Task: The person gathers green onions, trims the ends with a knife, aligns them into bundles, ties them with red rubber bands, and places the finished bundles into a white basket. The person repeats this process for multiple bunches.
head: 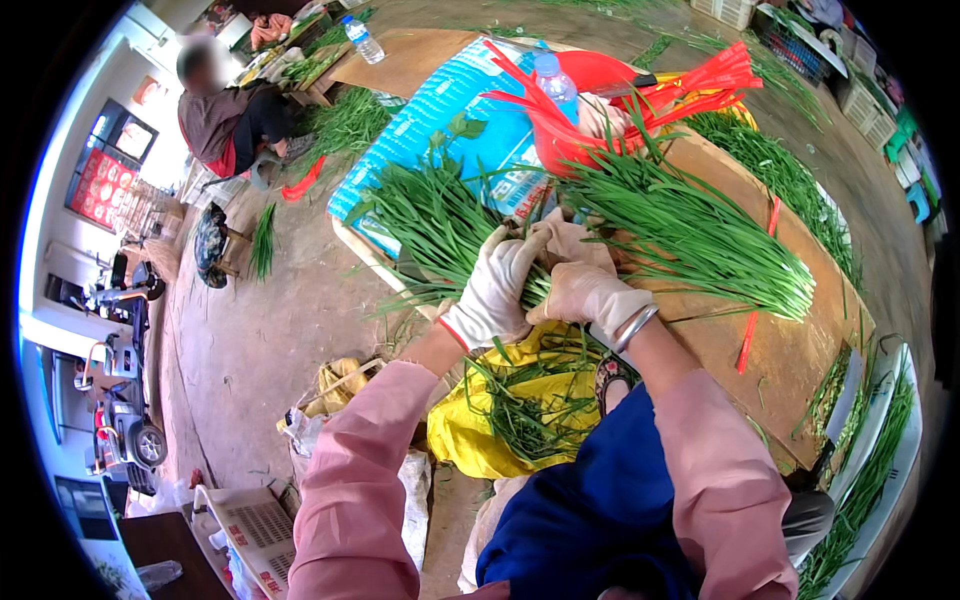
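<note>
My left hand [491, 289], in a white glove, grips a bunch of garlic chives [435, 214] near the stem ends. Its leaves fan out over a blue printed plastic bag. My right hand [592, 296], in a pale glove with a silver bangle at the wrist, pinches the stem ends close to my left fingers. A crumpled beige cloth [574, 244] lies just beyond both hands. To the right rests a larger bundle of chives [697, 217], white ends aligned, across a red strip [750, 330]. Below my hands, a yellow sack [465, 431] holds loose green scraps.
On the wooden board [720, 360] stands a red basin [555, 154] with a plastic bottle [555, 79] and red strips [705, 79]. A knife [844, 397] lies at the right edge. A seated person [225, 112] is at the upper left. A plastic crate [255, 525] stands lower left.
</note>
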